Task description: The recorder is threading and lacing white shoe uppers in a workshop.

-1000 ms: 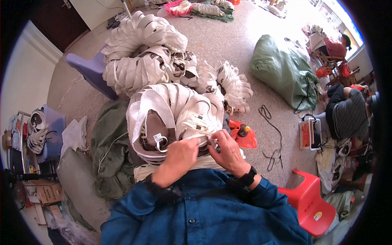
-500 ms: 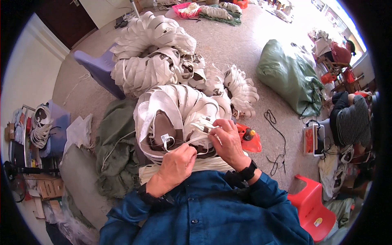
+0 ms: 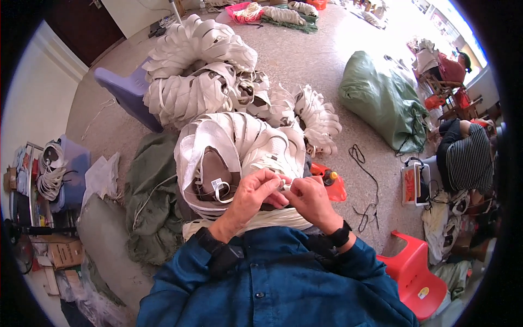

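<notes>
My left hand and my right hand meet in front of me, fingertips pinched close together on a white shoelace. Just beyond my fingers is a white shoe upper, part of a row of nested shoe uppers. At the near left end, one upper opens to a brown lining and carries a small white label. Below my hands, a bundle of pale laces lies across my lap. Exactly how the lace is looped between my fingers is too small to tell.
More coiled uppers are heaped against a purple chair. Dark green cloth lies at left, a green sack at right. A red stool stands near right. Two people, one in a striped top, sit at far right.
My left hand has moved right and slightly up, to my right hand. My right hand has come down from the upper, and both now pinch the lace close together.
</notes>
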Available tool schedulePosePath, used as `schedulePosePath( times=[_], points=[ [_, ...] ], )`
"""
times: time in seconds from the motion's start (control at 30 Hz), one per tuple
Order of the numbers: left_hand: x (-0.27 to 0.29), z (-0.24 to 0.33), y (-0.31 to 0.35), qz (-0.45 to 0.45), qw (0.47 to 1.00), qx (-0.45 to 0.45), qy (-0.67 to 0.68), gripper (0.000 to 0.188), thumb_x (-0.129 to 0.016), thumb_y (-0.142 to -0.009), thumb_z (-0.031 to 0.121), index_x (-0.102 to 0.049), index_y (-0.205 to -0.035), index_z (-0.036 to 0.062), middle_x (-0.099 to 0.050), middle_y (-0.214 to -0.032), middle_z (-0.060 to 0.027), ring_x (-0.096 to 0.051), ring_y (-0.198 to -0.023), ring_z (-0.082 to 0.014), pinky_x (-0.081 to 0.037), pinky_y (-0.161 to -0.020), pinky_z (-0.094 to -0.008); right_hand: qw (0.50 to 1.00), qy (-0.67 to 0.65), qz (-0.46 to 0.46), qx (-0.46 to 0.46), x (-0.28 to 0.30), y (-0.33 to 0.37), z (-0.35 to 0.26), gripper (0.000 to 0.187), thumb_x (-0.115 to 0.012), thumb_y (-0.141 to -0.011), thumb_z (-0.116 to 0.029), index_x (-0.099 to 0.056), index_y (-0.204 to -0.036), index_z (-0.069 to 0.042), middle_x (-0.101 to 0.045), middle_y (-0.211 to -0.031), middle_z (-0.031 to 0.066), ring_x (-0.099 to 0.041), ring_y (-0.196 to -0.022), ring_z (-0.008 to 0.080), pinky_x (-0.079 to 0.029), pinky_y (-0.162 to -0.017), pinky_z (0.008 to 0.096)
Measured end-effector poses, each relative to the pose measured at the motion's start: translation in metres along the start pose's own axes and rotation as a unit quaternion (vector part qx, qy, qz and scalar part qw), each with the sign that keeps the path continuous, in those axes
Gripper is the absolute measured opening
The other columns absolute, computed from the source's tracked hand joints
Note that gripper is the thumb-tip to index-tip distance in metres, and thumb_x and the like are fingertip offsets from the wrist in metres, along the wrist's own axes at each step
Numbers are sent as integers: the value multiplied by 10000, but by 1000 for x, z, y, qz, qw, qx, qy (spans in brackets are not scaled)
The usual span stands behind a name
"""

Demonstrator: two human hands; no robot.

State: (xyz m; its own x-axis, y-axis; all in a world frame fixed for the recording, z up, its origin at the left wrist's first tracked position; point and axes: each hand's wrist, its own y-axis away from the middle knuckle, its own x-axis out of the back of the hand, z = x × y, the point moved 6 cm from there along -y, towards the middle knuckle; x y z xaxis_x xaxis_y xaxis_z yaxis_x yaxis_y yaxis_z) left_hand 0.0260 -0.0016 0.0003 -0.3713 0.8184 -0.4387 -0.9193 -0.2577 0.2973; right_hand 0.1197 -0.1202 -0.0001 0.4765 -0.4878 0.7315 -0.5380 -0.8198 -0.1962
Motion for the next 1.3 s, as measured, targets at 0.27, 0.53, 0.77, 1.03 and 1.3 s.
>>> schedulePosePath(
  times=[0.27, 0.53, 0.77, 1.03, 1.3],
  points=[
    [54, 3, 44, 60, 972, 39, -225, 173, -531, -998, 180, -584, -915, 38, -597, -770, -27, -509, -557, -78, -409, -470, -226, 998, 44, 41, 12, -6, 4, 6, 243, -765, -759, -199, -575, -714, -55, -591, -754, 97, -581, -800, 301, -408, -811, 423],
    [57, 19, 100, -16, 879, 51, -474, 142, -604, -942, 143, -611, -944, 1, -606, -800, -63, -554, -663, -98, -452, -618, -281, 998, -2, 62, 9, -10, 1, 2, 301, -782, -741, -147, -594, -952, -42, -576, -927, 101, -570, -903, 295, -407, -860, 410],
    [8, 41, 48, 112, 682, -324, -646, 199, -717, -803, 85, -628, -971, 26, -585, -959, -104, -595, -825, -265, -478, -736, -378, 996, -60, 48, -41, -13, 6, 8, 339, -780, -760, -118, -585, -1020, -22, -599, -961, 106, -588, -938, 281, -460, -852, 383],
    [9, 18, 21, 97, 563, -364, -736, 205, -658, -800, 74, -626, -994, 16, -584, -955, -90, -563, -927, -271, -419, -875, -402, 990, -121, 58, -50, 4, 17, 14, 294, -708, -824, -41, -592, -1091, 1, -627, -1024, 133, -609, -978, 261, -486, -881, 360],
    [7, 22, 29, 66, 610, -385, -690, 251, -577, -813, 59, -622, -1051, -8, -614, -966, -143, -611, -873, -310, -479, -879, -426, 989, 2, 58, 139, -4, -21, -48, 237, -704, -784, -33, -651, -1015, -50, -630, -1053, 119, -594, -997, 320, -439, -893, 420]
  ],
)
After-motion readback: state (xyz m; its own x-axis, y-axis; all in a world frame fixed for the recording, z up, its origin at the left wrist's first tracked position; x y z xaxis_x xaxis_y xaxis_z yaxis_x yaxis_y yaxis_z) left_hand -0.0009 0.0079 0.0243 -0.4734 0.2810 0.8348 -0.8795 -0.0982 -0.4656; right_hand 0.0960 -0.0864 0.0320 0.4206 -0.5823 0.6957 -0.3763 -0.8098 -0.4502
